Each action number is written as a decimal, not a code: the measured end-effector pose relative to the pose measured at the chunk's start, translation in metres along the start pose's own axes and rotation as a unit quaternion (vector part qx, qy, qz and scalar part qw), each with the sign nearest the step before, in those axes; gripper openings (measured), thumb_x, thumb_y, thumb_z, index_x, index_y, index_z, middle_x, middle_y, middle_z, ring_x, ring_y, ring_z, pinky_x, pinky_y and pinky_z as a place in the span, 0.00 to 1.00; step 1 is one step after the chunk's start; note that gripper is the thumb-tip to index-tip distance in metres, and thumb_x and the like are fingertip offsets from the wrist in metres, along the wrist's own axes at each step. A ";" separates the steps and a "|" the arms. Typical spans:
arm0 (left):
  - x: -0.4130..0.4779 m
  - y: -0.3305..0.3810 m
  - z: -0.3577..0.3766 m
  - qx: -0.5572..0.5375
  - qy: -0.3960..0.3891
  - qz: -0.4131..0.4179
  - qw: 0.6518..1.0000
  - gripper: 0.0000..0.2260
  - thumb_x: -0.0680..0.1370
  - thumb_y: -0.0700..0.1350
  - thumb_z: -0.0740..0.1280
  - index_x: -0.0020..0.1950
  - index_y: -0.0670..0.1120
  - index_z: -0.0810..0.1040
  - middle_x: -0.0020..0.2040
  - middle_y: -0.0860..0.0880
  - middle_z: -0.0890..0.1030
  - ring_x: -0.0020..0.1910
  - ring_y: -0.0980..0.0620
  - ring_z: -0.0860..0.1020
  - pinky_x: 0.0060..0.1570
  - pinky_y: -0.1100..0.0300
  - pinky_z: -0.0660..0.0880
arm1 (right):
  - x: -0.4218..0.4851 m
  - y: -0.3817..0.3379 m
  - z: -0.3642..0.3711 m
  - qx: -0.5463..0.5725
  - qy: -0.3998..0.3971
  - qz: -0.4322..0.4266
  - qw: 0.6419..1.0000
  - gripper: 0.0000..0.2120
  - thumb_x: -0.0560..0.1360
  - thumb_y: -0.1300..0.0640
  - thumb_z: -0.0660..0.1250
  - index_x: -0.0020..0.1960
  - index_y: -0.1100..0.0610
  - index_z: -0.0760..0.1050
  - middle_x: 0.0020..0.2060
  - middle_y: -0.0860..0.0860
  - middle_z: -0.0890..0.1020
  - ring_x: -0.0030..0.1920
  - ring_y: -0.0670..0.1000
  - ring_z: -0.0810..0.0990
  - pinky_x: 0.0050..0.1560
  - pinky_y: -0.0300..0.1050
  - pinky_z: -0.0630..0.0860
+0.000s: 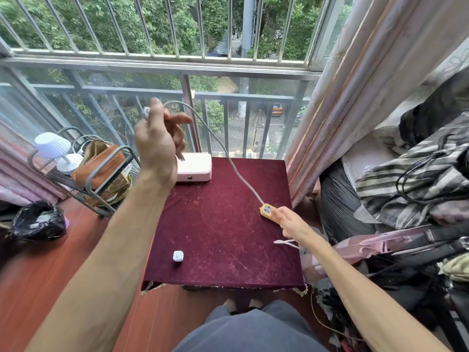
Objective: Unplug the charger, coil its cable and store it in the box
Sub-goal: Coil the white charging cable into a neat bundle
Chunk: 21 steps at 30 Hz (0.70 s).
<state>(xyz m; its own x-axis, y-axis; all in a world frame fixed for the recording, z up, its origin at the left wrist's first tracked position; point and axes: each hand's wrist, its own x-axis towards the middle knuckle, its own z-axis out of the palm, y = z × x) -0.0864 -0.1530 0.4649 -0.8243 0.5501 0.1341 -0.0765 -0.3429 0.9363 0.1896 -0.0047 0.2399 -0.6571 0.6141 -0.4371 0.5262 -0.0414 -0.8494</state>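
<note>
My left hand [157, 143] is raised above the table's far left, shut on one end of a pale grey cable [218, 143]; a white connector sticks out above the fingers. The cable arcs down to a small yellow socket block [267, 211] on the table's right edge. My right hand [291, 223] grips that block by its near end. A small white charger cube [178, 256] lies loose on the dark red tablecloth [223, 237] near the front left. The pink box [196, 167], lid shut, stands at the table's far edge, partly hidden by my left hand.
A metal rack [101, 174] with a brown bag and a small lamp [54, 148] stands to the left. A black rubbish bag [38, 221] sits on the floor. Piled clothes and bags [411, 179] crowd the right. A white cord [285, 242] dangles by my right wrist. Window railings rise behind.
</note>
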 end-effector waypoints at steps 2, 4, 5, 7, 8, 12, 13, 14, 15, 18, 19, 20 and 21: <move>0.008 0.010 -0.003 -0.001 0.041 0.012 0.999 0.15 0.87 0.50 0.55 0.42 0.49 0.71 0.38 0.48 0.84 0.26 0.55 0.69 0.25 0.61 0.65 | -0.004 0.010 -0.007 -0.039 -0.005 -0.002 0.999 0.11 0.80 0.49 0.73 0.47 0.56 0.77 0.30 0.41 0.76 0.31 0.41 0.74 0.33 0.33 0.69; 0.015 0.016 -0.008 -0.008 0.061 0.018 0.998 0.15 0.87 0.50 0.55 0.41 0.49 0.70 0.37 0.48 0.84 0.26 0.55 0.68 0.26 0.60 0.63 | -0.005 0.026 -0.013 -0.150 0.000 0.020 0.988 0.05 0.79 0.57 0.73 0.45 0.53 0.79 0.35 0.44 0.78 0.40 0.48 0.77 0.41 0.42 0.71; 0.016 0.018 -0.009 -0.009 0.065 0.021 0.998 0.16 0.87 0.49 0.55 0.41 0.49 0.70 0.37 0.48 0.85 0.26 0.55 0.68 0.27 0.59 0.63 | -0.007 0.034 -0.015 -0.208 0.010 0.039 0.977 0.05 0.79 0.58 0.72 0.45 0.52 0.80 0.37 0.44 0.79 0.45 0.50 0.78 0.45 0.44 0.72; 0.017 0.018 -0.011 -0.005 0.075 0.031 0.997 0.16 0.87 0.49 0.55 0.41 0.49 0.70 0.36 0.49 0.85 0.25 0.55 0.68 0.26 0.59 0.63 | -0.012 0.049 -0.017 -0.300 0.028 0.100 0.948 0.02 0.79 0.56 0.70 0.48 0.51 0.80 0.45 0.48 0.83 0.53 0.54 0.81 0.53 0.46 0.75; 0.018 0.019 -0.012 -0.005 0.082 0.036 0.996 0.16 0.87 0.49 0.55 0.41 0.49 0.70 0.36 0.48 0.85 0.25 0.55 0.68 0.26 0.60 0.63 | -0.015 0.055 -0.018 -0.339 0.045 0.134 0.930 0.03 0.80 0.53 0.69 0.50 0.51 0.81 0.50 0.51 0.85 0.57 0.56 0.82 0.56 0.48 0.77; 0.021 0.022 -0.020 -0.014 0.116 0.052 0.992 0.15 0.87 0.48 0.55 0.41 0.49 0.69 0.37 0.48 0.84 0.25 0.55 0.68 0.24 0.60 0.64 | -0.029 0.078 -0.027 -0.367 0.173 0.244 0.881 0.21 0.83 0.43 0.64 0.62 0.58 0.81 0.61 0.60 0.85 0.63 0.62 0.82 0.61 0.53 0.78; 0.021 0.023 -0.022 -0.012 0.121 0.054 0.991 0.15 0.87 0.48 0.55 0.41 0.49 0.69 0.37 0.48 0.85 0.24 0.55 0.68 0.24 0.61 0.64 | -0.031 0.081 -0.031 -0.318 0.206 0.261 0.888 0.22 0.82 0.42 0.65 0.61 0.60 0.83 0.60 0.61 0.85 0.63 0.63 0.82 0.61 0.53 0.77; 0.021 0.024 -0.024 -0.008 0.121 0.054 0.991 0.15 0.87 0.48 0.55 0.41 0.49 0.69 0.36 0.48 0.85 0.25 0.55 0.68 0.24 0.61 0.64 | -0.032 0.083 -0.034 -0.255 0.231 0.270 0.899 0.22 0.82 0.43 0.66 0.56 0.61 0.85 0.56 0.62 0.86 0.62 0.64 0.83 0.60 0.53 0.78; 0.020 0.024 -0.025 -0.002 0.118 0.052 0.992 0.15 0.87 0.49 0.55 0.42 0.49 0.70 0.36 0.49 0.85 0.25 0.55 0.68 0.25 0.60 0.64 | -0.033 0.084 -0.035 -0.189 0.256 0.267 0.910 0.20 0.81 0.44 0.68 0.47 0.61 0.86 0.50 0.62 0.87 0.58 0.64 0.84 0.58 0.53 0.79; 0.010 0.023 -0.022 0.018 0.071 0.028 0.997 0.15 0.87 0.50 0.55 0.41 0.50 0.71 0.35 0.50 0.83 0.26 0.55 0.67 0.25 0.60 0.63 | -0.030 0.075 -0.036 -0.108 0.251 0.218 0.937 0.17 0.80 0.50 0.72 0.35 0.57 0.82 0.37 0.58 0.86 0.46 0.62 0.85 0.51 0.55 0.82; 0.005 0.022 -0.018 0.018 0.042 0.013 0.999 0.15 0.86 0.51 0.56 0.40 0.50 0.71 0.33 0.51 0.80 0.26 0.55 0.66 0.25 0.61 0.63 | -0.030 0.065 -0.034 -0.102 0.228 0.213 0.945 0.11 0.80 0.52 0.72 0.43 0.58 0.84 0.40 0.57 0.87 0.47 0.61 0.86 0.52 0.55 0.83; -0.001 0.021 -0.013 0.016 0.009 -0.003 1.000 0.16 0.86 0.51 0.56 0.40 0.51 0.70 0.31 0.53 0.77 0.26 0.55 0.65 0.25 0.61 0.62 | -0.029 0.055 -0.031 -0.094 0.201 0.203 0.954 0.08 0.80 0.54 0.72 0.56 0.57 0.84 0.44 0.56 0.88 0.49 0.60 0.86 0.54 0.54 0.82; -0.007 0.021 -0.008 0.011 -0.024 -0.021 0.999 0.16 0.86 0.52 0.57 0.39 0.51 0.70 0.29 0.54 0.72 0.26 0.55 0.64 0.25 0.61 0.61 | -0.027 0.041 -0.030 -0.089 0.188 0.183 0.961 0.15 0.80 0.56 0.71 0.67 0.55 0.79 0.47 0.56 0.88 0.50 0.58 0.87 0.55 0.52 0.81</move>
<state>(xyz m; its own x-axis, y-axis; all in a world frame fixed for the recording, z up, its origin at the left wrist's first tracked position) -0.0871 -0.1703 0.4809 -0.7928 0.5996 0.1094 -0.0978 -0.3023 0.9482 0.2454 0.0005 0.2262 -0.1868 0.8263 -0.5313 0.7914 -0.1939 -0.5798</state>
